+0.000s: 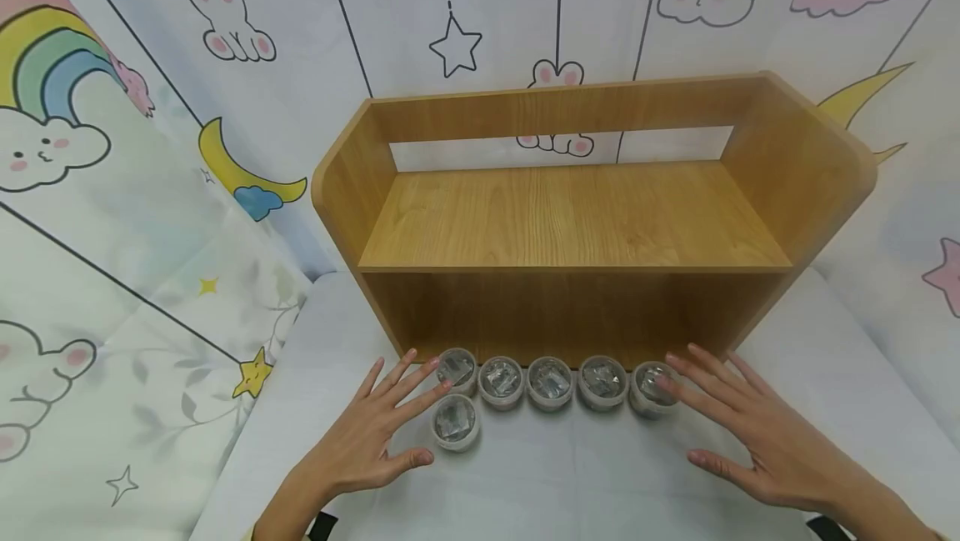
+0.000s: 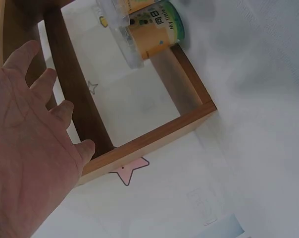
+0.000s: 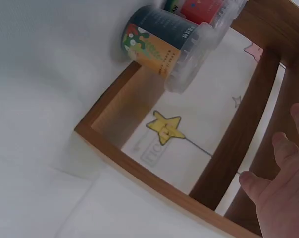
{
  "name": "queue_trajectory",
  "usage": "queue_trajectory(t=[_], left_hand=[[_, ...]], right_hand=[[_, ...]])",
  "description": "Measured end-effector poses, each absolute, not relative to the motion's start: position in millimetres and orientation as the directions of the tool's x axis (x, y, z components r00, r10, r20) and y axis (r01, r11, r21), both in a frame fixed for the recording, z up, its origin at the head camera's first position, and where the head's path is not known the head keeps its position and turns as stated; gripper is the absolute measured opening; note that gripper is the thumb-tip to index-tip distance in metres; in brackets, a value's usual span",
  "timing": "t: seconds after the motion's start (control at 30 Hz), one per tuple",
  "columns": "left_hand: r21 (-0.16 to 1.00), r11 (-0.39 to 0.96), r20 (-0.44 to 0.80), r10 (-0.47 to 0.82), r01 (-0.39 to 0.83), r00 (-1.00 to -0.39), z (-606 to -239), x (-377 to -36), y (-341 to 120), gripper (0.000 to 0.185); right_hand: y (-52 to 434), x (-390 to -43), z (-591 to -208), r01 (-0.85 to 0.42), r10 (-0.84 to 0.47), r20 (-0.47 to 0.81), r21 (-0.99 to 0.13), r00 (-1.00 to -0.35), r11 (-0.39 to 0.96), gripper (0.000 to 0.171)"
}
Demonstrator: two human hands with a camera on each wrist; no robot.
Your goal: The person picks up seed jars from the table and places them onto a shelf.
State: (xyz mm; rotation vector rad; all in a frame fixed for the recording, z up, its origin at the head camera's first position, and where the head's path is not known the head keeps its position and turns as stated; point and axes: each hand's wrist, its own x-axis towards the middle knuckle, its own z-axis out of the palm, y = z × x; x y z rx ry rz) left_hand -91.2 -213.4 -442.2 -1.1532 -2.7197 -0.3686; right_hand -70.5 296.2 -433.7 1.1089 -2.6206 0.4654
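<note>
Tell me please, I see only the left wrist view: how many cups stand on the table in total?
Observer: Six cups: five in a row before the wooden shelf, and a single cup in front of the row, beside the left hand.
Operator: Does the right hand hold one?
Observer: No. The right hand is flat with spread fingers; its fingertips seem to touch the rightmost cup.

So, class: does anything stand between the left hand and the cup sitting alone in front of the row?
Nothing visible does. The left hand lies open on the table, and the lone cup sits right beside its fingers and thumb, bare tabletop between them. The row of cups stands behind it.
</note>
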Motion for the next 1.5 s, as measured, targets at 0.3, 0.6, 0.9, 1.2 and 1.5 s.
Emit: queue_trajectory(t=[0.3,0.6,0.9,1.2,1.5], left_hand=[[0.150,0.675,0.239,0.684,0.722,-0.689,-441.8,-92.3,-212.5,0.078],[0.152,0.675,0.241,0.683,0.722,-0.689,-443.9,-91.3,-212.9,0.075],[0.176,0.670,0.251,0.678,0.721,-0.691,-445.2,-89.9,-211.0,0.072],[0.167,0.674,0.239,0.680,0.720,-0.693,-445.0,-90.0,-211.1,0.073],[0.155,0.662,0.260,0.689,0.733,-0.677,-445.9,-90.6,-211.0,0.074]], right_hand=[[294.1,-71.6,-400.1,-0.699,-0.628,0.354,-0.112,-0.693,0.707,0.079],[300.6,-80.0,-341.0,-0.651,-0.559,0.539,0.026,-0.630,0.758,0.076],[313.5,-92.7,-291.5,-0.509,-0.449,0.602,0.082,-0.660,0.857,0.087],[326.2,-117.0,-264.0,-0.474,-0.383,0.704,0.075,-0.597,0.877,0.094],[328.1,-136.4,-254.3,-0.451,-0.150,0.678,-0.292,-0.719,0.843,0.081]])
